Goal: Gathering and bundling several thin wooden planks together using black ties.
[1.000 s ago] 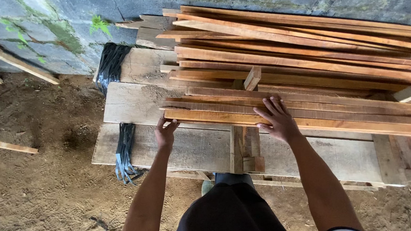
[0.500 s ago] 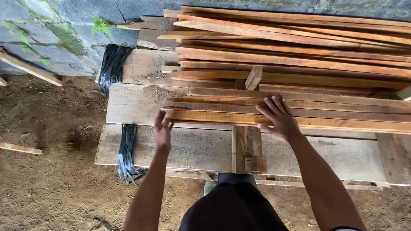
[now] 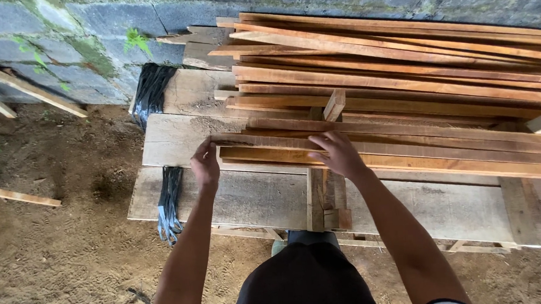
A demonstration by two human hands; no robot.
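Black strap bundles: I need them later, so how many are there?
2. One bundle hangs by the stone wall; the other bundle hangs off the front plank's left end. More may be hidden.

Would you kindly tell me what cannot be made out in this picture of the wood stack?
Head view:
- Right ends of the slats: cut off by the frame edge.
- Slat surface under the right hand: covered by it.
- Left hand fingertips at the slat end: grip unclear.
- Bench legs: hidden beneath boards.

long reddish-brown wooden slat (image 3: 406, 154) lying flat atop stacked planks.
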